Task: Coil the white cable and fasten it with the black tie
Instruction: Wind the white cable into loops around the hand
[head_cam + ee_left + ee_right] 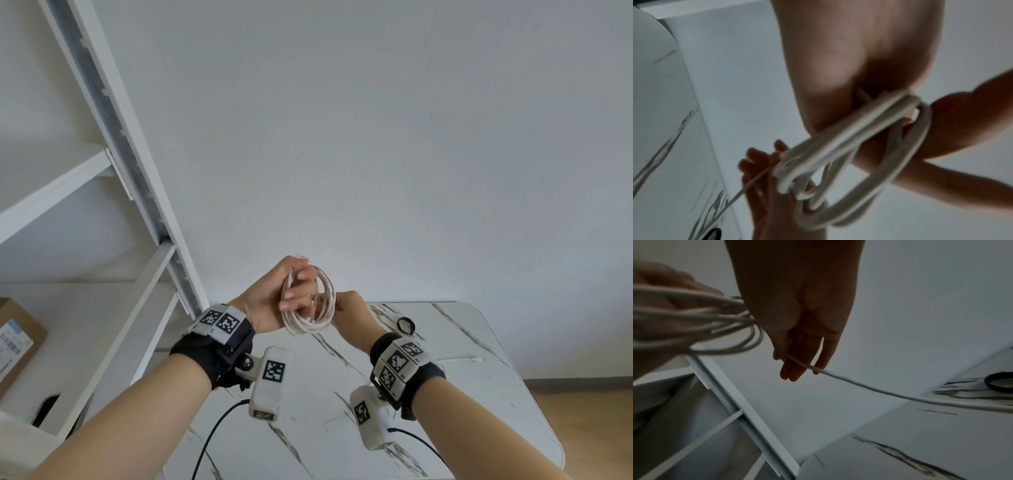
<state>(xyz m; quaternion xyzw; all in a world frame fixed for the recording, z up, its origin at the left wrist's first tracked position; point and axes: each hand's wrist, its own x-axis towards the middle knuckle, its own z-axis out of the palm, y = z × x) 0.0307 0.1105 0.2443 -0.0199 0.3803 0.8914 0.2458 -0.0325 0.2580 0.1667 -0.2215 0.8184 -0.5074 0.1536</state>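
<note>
**Coil in my left hand, tail in my right, tie on the table**

Hard to make out: the left wrist view is blurred and backlit, so I can't count the loops. The right wrist view is dark; the coil there is a smear at the left edge. In the head view my right hand (351, 310) sits mostly behind the coil, its fingertips hidden. The tail's path from my right hand down to the table is blocked by my right wrist rig. The cardboard box (15, 337) on the white shelving unit (113, 113) is cut off at the left frame edge.

Grip: my left hand (274, 296) is clenched around the white cable (310, 308), several loops bunched in the fist, coil held up in the air above the near-left part of the marble table (479, 394). Loops hang out to the right of the fist, touching my right hand. My right hand's fingers (797, 368) are curled loosely around the single loose strand, which runs out from them down toward the table. The cable's free end (474, 360) lies flat on the table, right of my right wrist.

Black tie (406, 325): a closed ring lying on the table beyond my right wrist, well apart from the coil, neither hand touching it.
</note>
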